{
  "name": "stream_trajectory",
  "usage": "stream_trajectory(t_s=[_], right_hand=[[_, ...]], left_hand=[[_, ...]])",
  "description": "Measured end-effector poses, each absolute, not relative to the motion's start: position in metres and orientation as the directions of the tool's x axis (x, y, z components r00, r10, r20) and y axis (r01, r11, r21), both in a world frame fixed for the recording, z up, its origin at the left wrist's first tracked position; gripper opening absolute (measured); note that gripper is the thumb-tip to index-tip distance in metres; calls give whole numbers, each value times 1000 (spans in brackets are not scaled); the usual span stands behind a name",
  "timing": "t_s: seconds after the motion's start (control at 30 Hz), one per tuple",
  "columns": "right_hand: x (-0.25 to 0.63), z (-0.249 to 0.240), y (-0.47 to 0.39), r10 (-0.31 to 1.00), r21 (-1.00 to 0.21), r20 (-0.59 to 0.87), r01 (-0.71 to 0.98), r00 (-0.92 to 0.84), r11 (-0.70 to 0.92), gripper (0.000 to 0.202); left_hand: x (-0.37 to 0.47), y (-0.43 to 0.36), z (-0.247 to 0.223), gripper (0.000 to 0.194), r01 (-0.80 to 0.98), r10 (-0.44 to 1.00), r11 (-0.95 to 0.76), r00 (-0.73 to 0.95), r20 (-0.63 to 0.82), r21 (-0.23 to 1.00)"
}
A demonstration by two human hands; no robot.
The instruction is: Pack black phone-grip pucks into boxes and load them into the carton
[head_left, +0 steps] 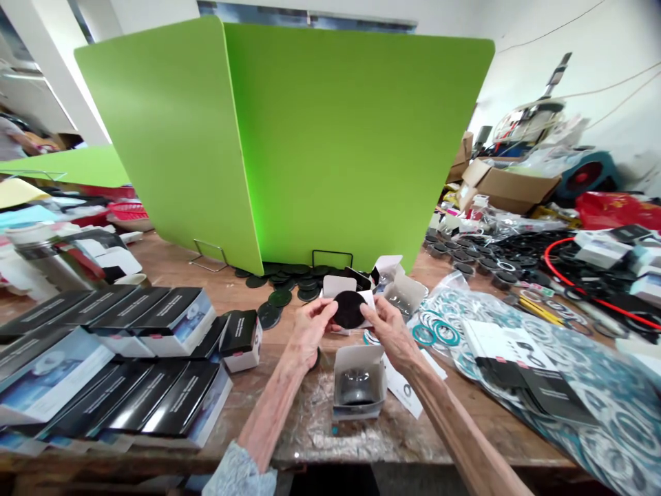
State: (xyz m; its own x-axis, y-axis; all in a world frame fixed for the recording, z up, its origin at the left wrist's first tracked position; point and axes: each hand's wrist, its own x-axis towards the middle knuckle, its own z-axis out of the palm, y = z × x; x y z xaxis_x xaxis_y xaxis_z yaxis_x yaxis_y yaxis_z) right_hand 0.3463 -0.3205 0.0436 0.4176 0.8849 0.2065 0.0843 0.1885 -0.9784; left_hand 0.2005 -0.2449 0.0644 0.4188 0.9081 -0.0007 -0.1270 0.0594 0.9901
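Observation:
Between my two hands is a round black disc (350, 310), held up above the bench. My left hand (314, 322) pinches its left edge with thumb and fingers. On the opposite edge, my right hand (388, 324) grips it the same way. Just behind the disc stands a white box flap (339, 285), partly hidden. Below my hands sits an open white box (359, 386) with a clear, curved plastic piece inside. Another open box (405, 295) with clear plastic stands beyond my right hand. A printed paper sheet (405, 386) lies under my right forearm.
Stacked black boxes (170, 320) fill the left side. Several black discs (281, 297) lie before the green partition (356, 138). On the right are plastic bags of teal rings (547, 386), leaflets (509, 344), a red cable (578, 282) and heaped black parts (521, 255).

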Motion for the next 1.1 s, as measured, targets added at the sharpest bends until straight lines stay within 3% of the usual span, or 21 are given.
stream_trajectory(t_s=[0.13, 0.23, 0.3, 0.43, 0.57, 0.73, 0.9, 1.0, 1.1], right_hand=[[345, 66, -356, 846, -964, 267, 140, 461, 228, 32], [337, 71, -396, 770, -889, 386, 427, 508, 164, 21], [328, 60, -413, 783, -744, 500, 647, 370, 170, 16], [314, 24, -413, 817, -368, 577, 893, 0, 260, 34], [312, 5, -402, 771, -191, 637, 964, -22, 185, 47], [307, 4, -405, 750, -99, 661, 988, -26, 121, 31], [306, 7, -419, 820, -191, 565, 953, -90, 237, 29], [312, -1, -425, 796, -472, 586, 861, 148, 188, 40], [314, -14, -424, 818, -852, 358, 516, 450, 89, 43]], left_hand=[[177, -279, 56, 53, -86, 857, 41, 516, 9, 995], [160, -321, 28, 53, 0, 824, -48, 565, 39, 999], [159, -345, 5, 50, 19, 864, -54, 503, 38, 998], [173, -360, -27, 48, -19, 920, -53, 388, 56, 998], [179, -352, -36, 51, -33, 925, -76, 372, 83, 997], [176, -351, -39, 46, 11, 938, -132, 326, 121, 991], [172, -357, -32, 49, 23, 920, -178, 358, 158, 984], [169, -361, -29, 44, 38, 898, -302, 347, 271, 953], [166, -362, -31, 38, 124, 846, -478, 332, 417, 870]])
